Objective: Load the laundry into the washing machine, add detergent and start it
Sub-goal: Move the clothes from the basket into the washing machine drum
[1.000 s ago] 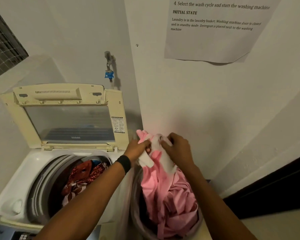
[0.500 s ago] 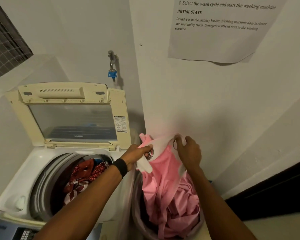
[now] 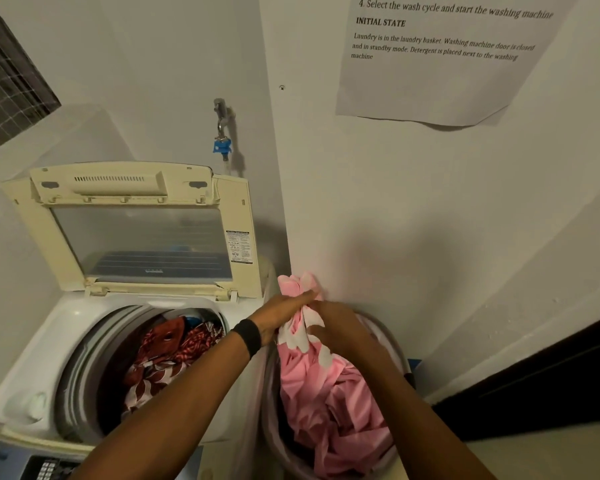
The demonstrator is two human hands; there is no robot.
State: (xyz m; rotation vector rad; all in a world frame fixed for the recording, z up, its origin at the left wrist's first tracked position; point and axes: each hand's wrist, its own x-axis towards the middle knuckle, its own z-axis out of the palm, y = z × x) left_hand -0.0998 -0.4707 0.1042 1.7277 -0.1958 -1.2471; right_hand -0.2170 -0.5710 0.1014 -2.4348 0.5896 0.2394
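Observation:
A pink and white cloth (image 3: 326, 393) hangs out of the round laundry basket (image 3: 397, 344) at the lower middle. My left hand (image 3: 281, 315) and my right hand (image 3: 340, 329) both grip its upper end, bunched together just above the basket. To the left stands the top-loading washing machine (image 3: 49, 344) with its lid (image 3: 146, 230) raised. Red and white patterned clothes (image 3: 167, 358) lie in the drum. No detergent is in view.
The machine's control panel (image 3: 42, 471) shows at the bottom left edge. A tap with a blue fitting (image 3: 221, 133) sticks out of the wall above the machine. A white wall stands right behind the basket, with a printed sheet (image 3: 437, 57) on it.
My hands were spread apart along the cloth's top edge half a second ago. They have come together and gathered the cloth into a bunch.

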